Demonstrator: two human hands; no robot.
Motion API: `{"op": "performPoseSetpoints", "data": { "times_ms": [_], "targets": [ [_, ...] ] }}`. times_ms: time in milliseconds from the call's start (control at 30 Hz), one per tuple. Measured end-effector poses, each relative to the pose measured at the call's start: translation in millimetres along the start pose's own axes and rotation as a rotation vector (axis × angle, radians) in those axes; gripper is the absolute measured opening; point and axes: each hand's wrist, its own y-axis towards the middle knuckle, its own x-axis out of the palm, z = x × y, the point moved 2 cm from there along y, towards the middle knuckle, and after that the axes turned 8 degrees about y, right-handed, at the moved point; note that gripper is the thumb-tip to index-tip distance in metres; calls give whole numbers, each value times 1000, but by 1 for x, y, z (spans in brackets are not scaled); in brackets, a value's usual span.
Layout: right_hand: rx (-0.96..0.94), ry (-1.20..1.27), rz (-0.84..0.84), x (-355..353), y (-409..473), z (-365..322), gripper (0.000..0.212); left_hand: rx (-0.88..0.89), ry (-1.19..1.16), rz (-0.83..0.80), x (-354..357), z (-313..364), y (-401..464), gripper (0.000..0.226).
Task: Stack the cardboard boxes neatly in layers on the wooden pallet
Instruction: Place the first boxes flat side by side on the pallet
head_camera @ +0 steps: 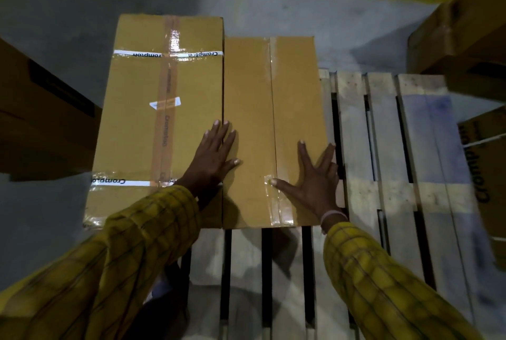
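Yellow checked sleeves (131,252) lower frame; left hand (216,153) and right hand (315,181), fingers splayed flat, press plain brown cardboard box (252,109) mid-frame. Looks stiff, slick tape; grip edges.

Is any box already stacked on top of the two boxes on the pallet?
No: the taped box and the plain box lie side by side on the pallet, with only flat hands on top.

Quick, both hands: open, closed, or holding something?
Left hand: open, flat across the seam between both cardboard boxes.
Right hand: open, fingers spread on the plain box.
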Motion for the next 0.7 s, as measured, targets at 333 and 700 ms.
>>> {"op": "performPoseSetpoints", "data": {
  "times_ms": [333,700],
  "targets": [
    [5,-81,-30,3,1,2,128,41,31,-40,-1,3,-3,90],
    [-291,-121,-271,-26,-44,-151,101,-136,-171,-42,-112,18,-98,99]
  ]
}}
